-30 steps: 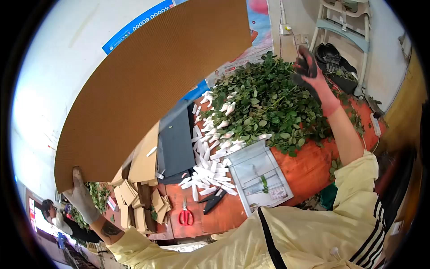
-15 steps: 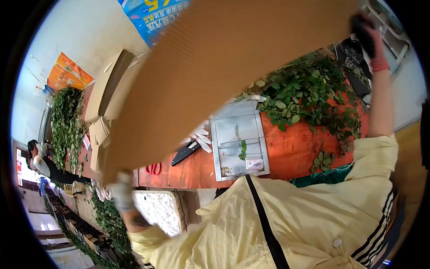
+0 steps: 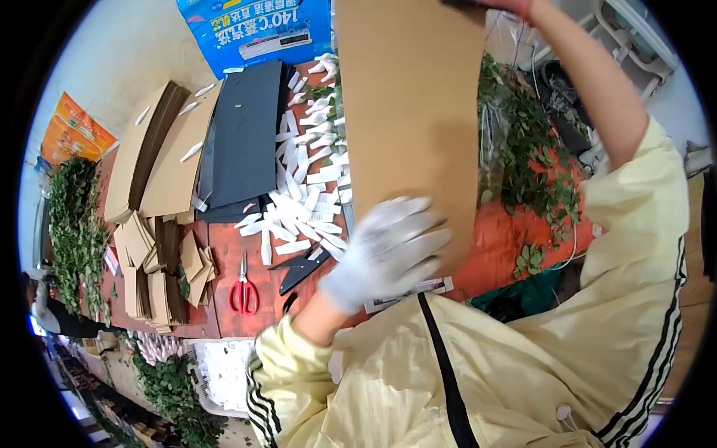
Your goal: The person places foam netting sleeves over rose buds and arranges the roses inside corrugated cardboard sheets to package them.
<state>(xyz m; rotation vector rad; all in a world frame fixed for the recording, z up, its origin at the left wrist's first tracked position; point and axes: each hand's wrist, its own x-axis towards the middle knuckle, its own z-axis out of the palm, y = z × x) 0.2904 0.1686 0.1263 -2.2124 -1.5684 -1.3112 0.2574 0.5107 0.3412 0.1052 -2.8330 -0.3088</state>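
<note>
A long brown cardboard sheet (image 3: 414,112) lies lengthwise over the table, covering most of the framed panel (image 3: 409,294) and part of the leaves. My left hand (image 3: 392,250), in a pale glove, rests on its near part with the fingers spread flat. At the sheet's far edge, cut by the top of the view, is my right hand (image 3: 497,6) in a pink and black glove; its fingers are mostly hidden. White sleeves (image 3: 299,213), some on flower heads, lie left of the sheet. Leafy stems (image 3: 523,149) show on its right.
Red scissors (image 3: 243,291) and a black tool (image 3: 302,269) lie on the red table (image 3: 485,257). Dark sheets (image 3: 243,134), cardboard stacks (image 3: 142,149) and small cardboard pieces (image 3: 157,295) are at the left. A white tray (image 3: 224,373) sits below the table edge. Another person (image 3: 56,313) is far left.
The cardboard sheet has come down from a raised, slanted position onto the table. My left hand has moved right and lies on top of it. My right hand has moved left along the top.
</note>
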